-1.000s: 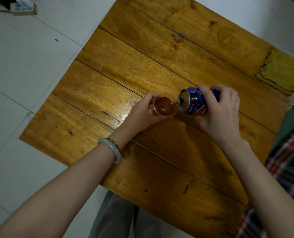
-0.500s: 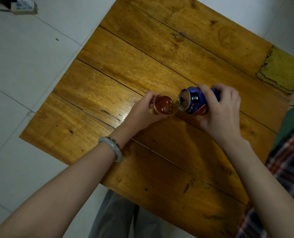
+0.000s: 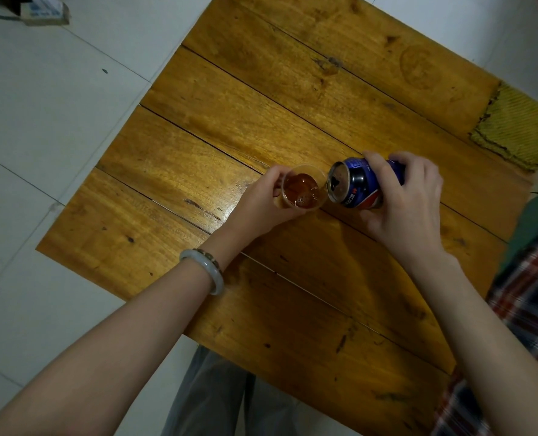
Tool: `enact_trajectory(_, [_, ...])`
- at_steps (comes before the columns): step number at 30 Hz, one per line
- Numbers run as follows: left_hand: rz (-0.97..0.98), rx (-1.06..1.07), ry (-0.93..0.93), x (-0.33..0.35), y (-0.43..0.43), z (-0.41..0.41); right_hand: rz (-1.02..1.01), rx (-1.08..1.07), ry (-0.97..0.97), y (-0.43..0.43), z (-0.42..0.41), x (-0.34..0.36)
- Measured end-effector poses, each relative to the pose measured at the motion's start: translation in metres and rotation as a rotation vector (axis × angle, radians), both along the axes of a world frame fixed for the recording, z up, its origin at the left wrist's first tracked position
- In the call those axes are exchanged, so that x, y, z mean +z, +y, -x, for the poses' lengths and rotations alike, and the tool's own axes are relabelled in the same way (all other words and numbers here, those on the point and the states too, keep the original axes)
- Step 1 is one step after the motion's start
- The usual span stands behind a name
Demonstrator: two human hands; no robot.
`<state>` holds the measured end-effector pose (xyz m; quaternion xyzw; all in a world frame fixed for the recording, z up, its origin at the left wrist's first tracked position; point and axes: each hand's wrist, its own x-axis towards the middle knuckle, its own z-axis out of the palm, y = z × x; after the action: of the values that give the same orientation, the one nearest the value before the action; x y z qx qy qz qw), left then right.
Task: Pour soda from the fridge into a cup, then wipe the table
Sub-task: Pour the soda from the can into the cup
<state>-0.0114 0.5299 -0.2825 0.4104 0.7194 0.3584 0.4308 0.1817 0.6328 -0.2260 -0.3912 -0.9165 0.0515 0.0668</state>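
Observation:
A clear plastic cup (image 3: 302, 189) holding brown soda stands on the wooden table (image 3: 230, 127) near its middle. My left hand (image 3: 258, 206) grips the cup from the left side. My right hand (image 3: 406, 202) grips a blue soda can (image 3: 354, 184), tipped on its side with its open top facing the cup's rim. The can's mouth is right beside the rim, touching or nearly so.
A yellow-green cloth (image 3: 516, 127) lies at the table's far right corner. A power strip (image 3: 42, 11) sits on the white tiled floor at the top left. A plaid garment (image 3: 525, 297) is at the right edge.
The soda level in the cup has risen a little. Both hands, the cup and the can have stayed almost in place.

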Motion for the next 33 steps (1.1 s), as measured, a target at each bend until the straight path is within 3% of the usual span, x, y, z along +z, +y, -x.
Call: enact_trajectory(33, [-0.032, -0.006, 0.007, -0.0042, -0.0007, 0.0002, -0.001, 0.013, -0.028, 0.0003, 0.002, 0.0017])
